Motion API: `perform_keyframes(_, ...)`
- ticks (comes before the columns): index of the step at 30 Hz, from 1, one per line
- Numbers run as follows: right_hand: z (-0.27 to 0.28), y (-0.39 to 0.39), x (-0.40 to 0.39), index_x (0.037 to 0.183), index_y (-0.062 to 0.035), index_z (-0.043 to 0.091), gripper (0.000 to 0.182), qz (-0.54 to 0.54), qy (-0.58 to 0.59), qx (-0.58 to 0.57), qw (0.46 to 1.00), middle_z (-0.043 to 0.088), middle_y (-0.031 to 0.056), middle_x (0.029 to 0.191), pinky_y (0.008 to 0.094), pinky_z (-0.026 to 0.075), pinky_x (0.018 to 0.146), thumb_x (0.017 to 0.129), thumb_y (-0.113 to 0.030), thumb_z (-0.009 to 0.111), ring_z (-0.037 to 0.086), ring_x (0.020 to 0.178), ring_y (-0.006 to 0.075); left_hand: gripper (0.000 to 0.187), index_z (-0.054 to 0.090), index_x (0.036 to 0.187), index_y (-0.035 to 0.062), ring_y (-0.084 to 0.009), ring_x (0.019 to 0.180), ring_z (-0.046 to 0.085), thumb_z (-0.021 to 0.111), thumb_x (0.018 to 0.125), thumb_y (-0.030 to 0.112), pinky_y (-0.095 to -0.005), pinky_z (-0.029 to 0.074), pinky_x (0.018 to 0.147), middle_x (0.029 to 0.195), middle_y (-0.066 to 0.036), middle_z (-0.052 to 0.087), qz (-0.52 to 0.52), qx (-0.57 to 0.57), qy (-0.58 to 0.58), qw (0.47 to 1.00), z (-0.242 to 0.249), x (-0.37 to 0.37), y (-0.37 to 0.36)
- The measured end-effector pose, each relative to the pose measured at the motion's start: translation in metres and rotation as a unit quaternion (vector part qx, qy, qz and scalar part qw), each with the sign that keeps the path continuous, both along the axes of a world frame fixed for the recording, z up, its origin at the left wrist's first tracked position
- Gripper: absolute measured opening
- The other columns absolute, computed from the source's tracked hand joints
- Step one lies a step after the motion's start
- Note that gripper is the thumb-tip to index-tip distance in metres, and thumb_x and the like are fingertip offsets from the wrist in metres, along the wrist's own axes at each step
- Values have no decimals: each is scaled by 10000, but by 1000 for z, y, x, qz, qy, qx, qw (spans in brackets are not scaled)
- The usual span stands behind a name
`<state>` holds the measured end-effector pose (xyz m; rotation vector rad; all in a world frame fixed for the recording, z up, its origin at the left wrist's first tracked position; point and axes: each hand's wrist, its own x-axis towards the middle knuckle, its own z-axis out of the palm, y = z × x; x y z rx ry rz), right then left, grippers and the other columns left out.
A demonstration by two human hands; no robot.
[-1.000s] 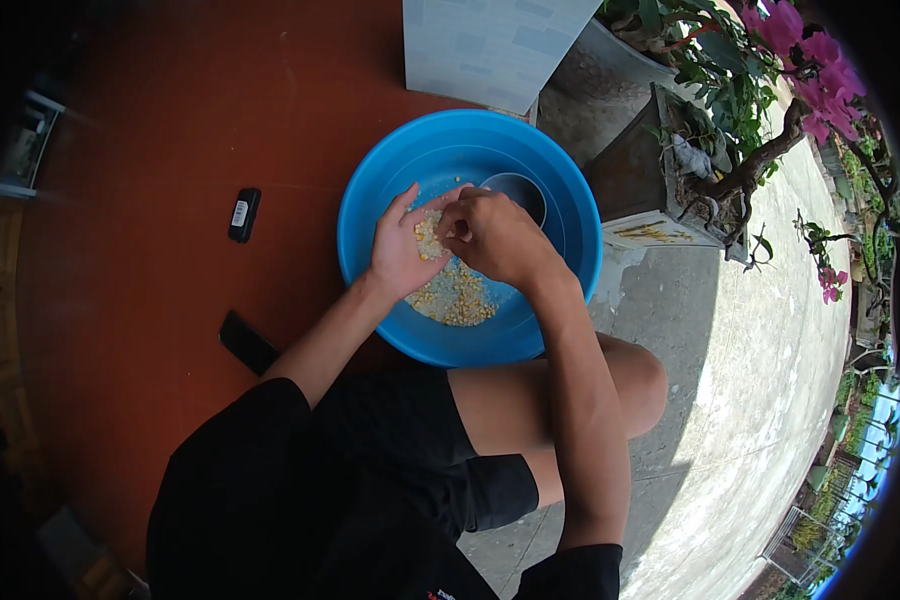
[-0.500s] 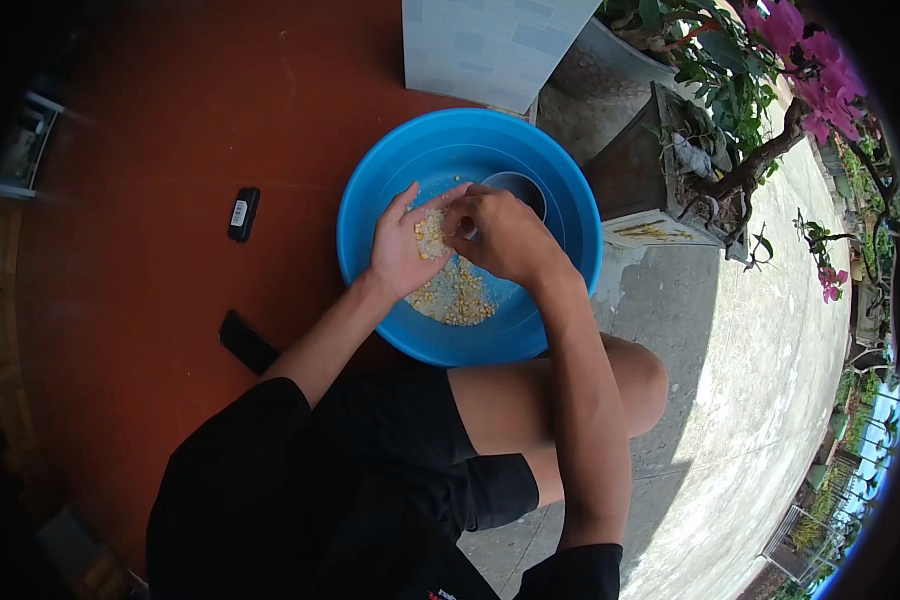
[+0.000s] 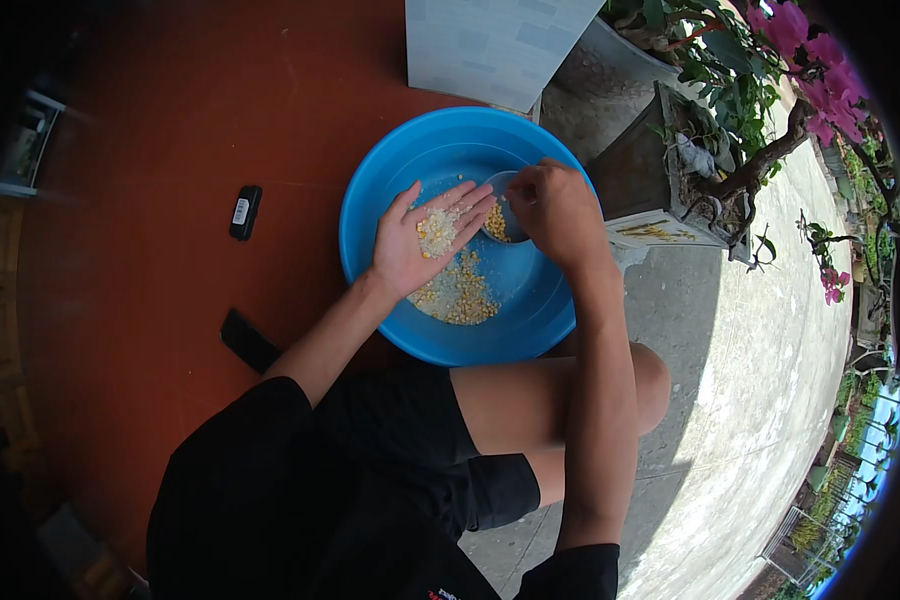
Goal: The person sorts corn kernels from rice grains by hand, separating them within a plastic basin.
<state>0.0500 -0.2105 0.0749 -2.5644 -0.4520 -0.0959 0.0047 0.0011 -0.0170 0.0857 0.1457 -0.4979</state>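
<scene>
Plainly, the bowl (image 3: 498, 186) sits at two o'clock from the left hand (image 3: 406, 248), open flat, palm up, holding grain (image 3: 437, 232); the right hand (image 3: 564, 212) is nearer, fingers curled over it, their grip hidden from me.

Blue basin (image 3: 525, 300) open from above, rim (image 3: 345, 225) barring sideways entry, narrow gap above the bowl (image 3: 512, 224) between left hand (image 3: 410, 245) and right hand (image 3: 562, 208), planter (image 3: 635, 155) and pale box (image 3: 495, 50) standing beyond.

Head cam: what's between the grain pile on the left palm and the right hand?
Head view: fingers of the left hand, then the small bowl of yellow kernels, partly hidden by the right hand.
</scene>
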Motion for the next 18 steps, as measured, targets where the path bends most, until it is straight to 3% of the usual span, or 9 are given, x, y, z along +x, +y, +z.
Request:
perform_keyframes(2, 1, -8, -1, 996, -14, 841, 149, -34, -35, -30, 998, 759, 167, 914, 435, 608, 775, 863, -54, 787, 764, 818, 349, 787, 228, 1696, -123, -400, 1663, 303, 425, 1173, 432, -474, 264, 1394, 1769, -317, 289, 5, 0, -2, 1000, 3, 0, -1)
perform_keyframes(5, 7, -3, -1, 978, -23, 845, 125, -20, 17, -6, 1000, 776, 195, 960, 476, 617, 852, 889, -86, 784, 775, 914, 394, 783, 259, 1691, -120, -374, 1648, 339, 432, 1172, 440, -470, 267, 1394, 1759, -295, 325, 0, 5, 6, 1000, 6, -1, -1)
perform_keyframes(8, 5, 11, -5, 975, -25, 853, 121, 49, 75, 66, 994, 782, 205, 983, 472, 612, 852, 896, -81, 781, 776, 909, 393, 774, 332, 1675, -94, -343, 1577, 433, 440, 1165, 478, -468, 336, 1348, 1711, -223, 435, -1, 73, 7, 997, -2, -1, -1)
perform_keyframes(11, 5, 28, -10, 969, -32, 860, 114, 128, 126, 94, 979, 785, 213, 1003, 469, 607, 864, 890, -76, 790, 779, 920, 385, 744, 442, 1643, -37, -264, 1533, 450, 455, 1151, 522, -449, 316, 1317, 1679, -120, 499, 1, 217, 73, 973, 23, -6, -1)
perform_keyframes(12, 0, 34, -12, 957, -50, 859, 99, 131, 149, 94, 976, 783, 218, 1001, 481, 612, 897, 877, -71, 803, 780, 947, 393, 732, 447, 1648, -23, -269, 1552, 440, 461, 1150, 514, -464, 316, 1315, 1690, -119, 491, -3, 229, 95, 969, 23, -6, -1)
perform_keyframes(14, -8, 42, -16, 963, -42, 855, 110, 152, 119, 69, 979, 779, 185, 952, 451, 603, 837, 858, -45, 821, 775, 875, 336, 710, 457, 1657, 6, -278, 1591, 421, 473, 1146, 499, -492, 317, 1311, 1713, -118, 475, -9, 253, 138, 957, 20, -4, 1)
perform_keyframes(18, -12, 44, -22, 999, -66, 834, 140, 154, 115, 1, 981, 789, 149, 927, 458, 606, 838, 860, -83, 847, 775, 881, 316, 749, 483, 1647, 23, -249, 1567, 418, 438, 1132, 564, -471, 272, 1319, 1687, -87, 509, -34, 168, 10, 985, -1, -3, 6)
